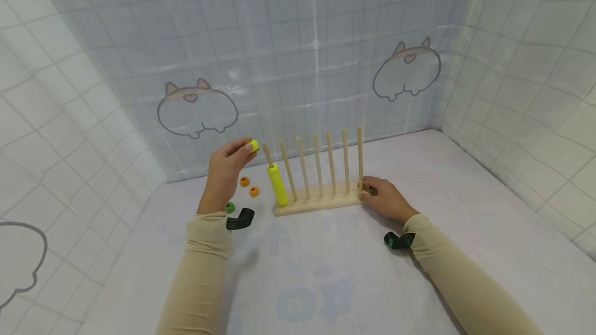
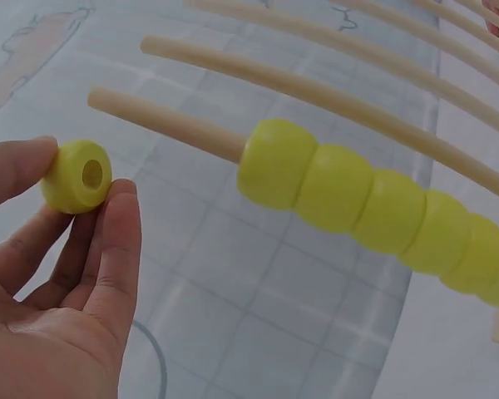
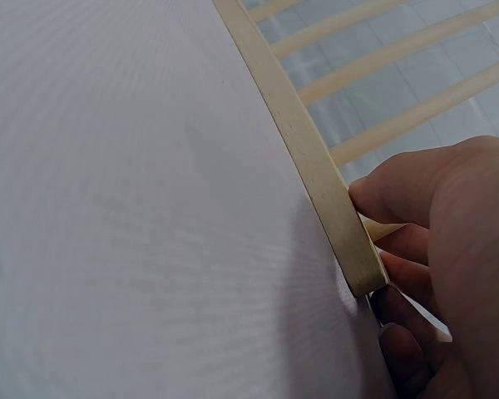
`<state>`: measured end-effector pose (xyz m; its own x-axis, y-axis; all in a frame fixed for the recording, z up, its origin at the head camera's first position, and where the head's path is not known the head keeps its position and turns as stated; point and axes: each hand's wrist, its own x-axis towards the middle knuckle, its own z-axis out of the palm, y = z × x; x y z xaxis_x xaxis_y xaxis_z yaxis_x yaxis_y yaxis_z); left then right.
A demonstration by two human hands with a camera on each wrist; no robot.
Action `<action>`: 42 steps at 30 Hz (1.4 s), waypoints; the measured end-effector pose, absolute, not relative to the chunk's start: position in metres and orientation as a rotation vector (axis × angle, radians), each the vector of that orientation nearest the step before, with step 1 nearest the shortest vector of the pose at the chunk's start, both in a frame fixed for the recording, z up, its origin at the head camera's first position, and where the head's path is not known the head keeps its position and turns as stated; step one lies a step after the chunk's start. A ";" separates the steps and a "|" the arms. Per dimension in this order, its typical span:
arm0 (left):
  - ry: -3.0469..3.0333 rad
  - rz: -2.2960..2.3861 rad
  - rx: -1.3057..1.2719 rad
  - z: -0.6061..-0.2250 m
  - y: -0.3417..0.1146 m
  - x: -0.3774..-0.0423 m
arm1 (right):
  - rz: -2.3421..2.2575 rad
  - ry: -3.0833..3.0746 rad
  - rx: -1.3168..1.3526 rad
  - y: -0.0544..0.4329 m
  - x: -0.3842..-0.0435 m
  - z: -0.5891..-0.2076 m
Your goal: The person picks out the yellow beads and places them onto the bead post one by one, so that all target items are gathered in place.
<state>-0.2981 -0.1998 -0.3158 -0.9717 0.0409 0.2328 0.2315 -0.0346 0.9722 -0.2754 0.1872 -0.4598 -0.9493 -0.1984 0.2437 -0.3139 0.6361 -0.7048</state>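
My left hand (image 1: pixel 225 167) pinches a yellow bead (image 2: pixel 76 176) between thumb and fingertips, its hole showing in the left wrist view. The bead is apart from the leftmost peg (image 2: pixel 162 123), a little to the left of its bare tip. Several yellow beads (image 1: pixel 277 185) are stacked on that peg, touching one another. The wooden base (image 1: pixel 321 201) carries a row of several upright pegs, and those right of the yellow stack bear no beads. At the base's right end, my right hand (image 1: pixel 385 199) grips the wood, thumb on the near side and fingers behind.
Two orange beads (image 1: pixel 253 191) lie on the light tabletop (image 1: pixel 298 262), left of the base. A green bead (image 1: pixel 230 207) sits near the left wrist, partly hidden by it. Behind the table hangs a checked sheet (image 1: pixel 298 50) with cartoon drawings.
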 end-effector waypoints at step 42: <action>-1.907 -2.314 -0.429 -0.294 -0.178 -0.292 | 1.219 -2.708 0.431 0.187 -0.272 -0.457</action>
